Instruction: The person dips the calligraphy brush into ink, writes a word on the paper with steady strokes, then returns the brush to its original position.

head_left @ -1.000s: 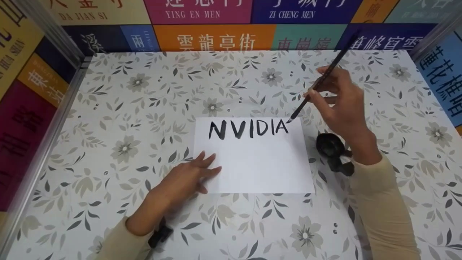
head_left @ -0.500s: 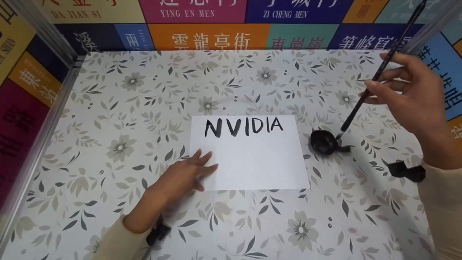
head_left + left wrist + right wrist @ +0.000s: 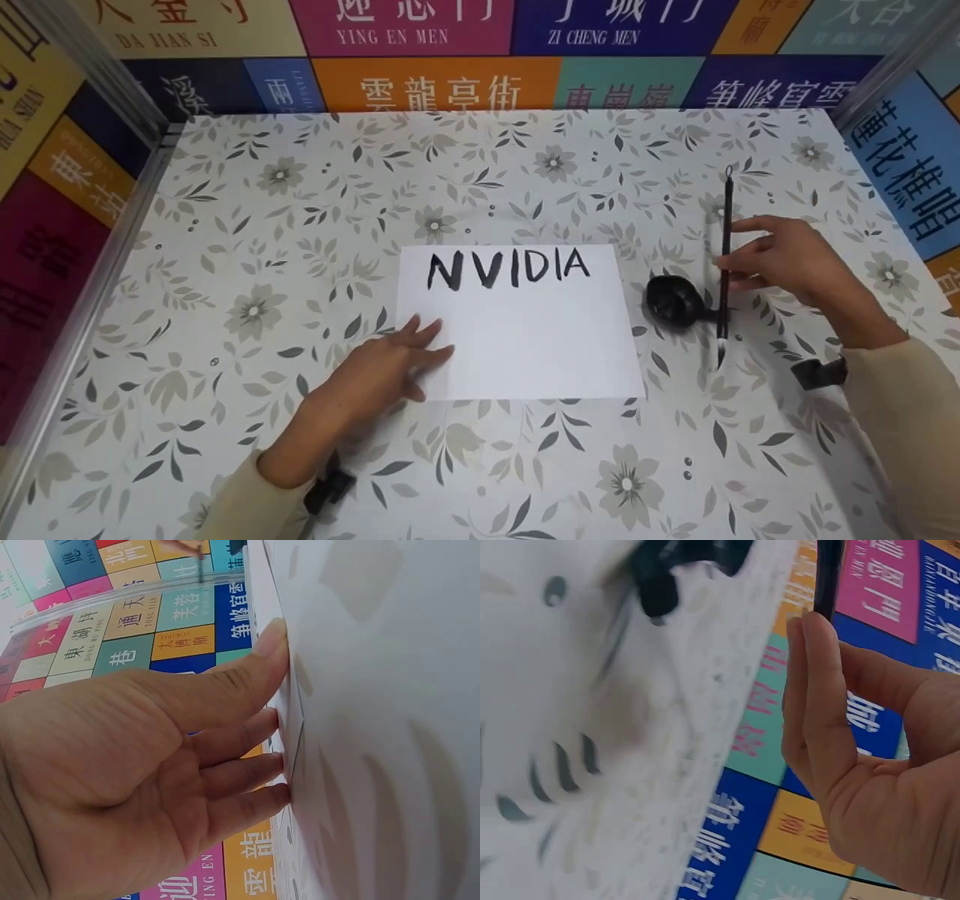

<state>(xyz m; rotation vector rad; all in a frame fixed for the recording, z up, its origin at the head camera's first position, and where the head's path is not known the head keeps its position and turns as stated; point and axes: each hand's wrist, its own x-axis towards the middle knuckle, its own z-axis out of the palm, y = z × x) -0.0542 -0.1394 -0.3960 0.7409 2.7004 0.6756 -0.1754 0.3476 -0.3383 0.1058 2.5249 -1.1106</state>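
My left hand [image 3: 379,375] rests with spread fingers on the lower left part of a white sheet of paper [image 3: 540,345]. In the left wrist view its fingertips [image 3: 276,795] press at the paper's edge. Bold black letters [image 3: 510,268] reading NVIDIA run along the sheet's top. Right of the paper, my right hand [image 3: 787,259] pinches a dark writing brush [image 3: 725,247] between fingers and thumb. The brush points its bristles toward me, and its shaft crosses the short handle of a small black ink dish [image 3: 673,301]. In the right wrist view the fingers hold the brush shaft [image 3: 828,581].
A floral-patterned cloth [image 3: 300,225] covers the table. Colourful panels with Chinese characters [image 3: 442,86] stand behind it and at both sides. Black wrist mounts [image 3: 819,373] sit by both sleeves.
The brush has moved right, off the letters, past the ink dish, then swung to lie lower across the dish's handle, bristles toward me. The left hand has stayed on the paper.
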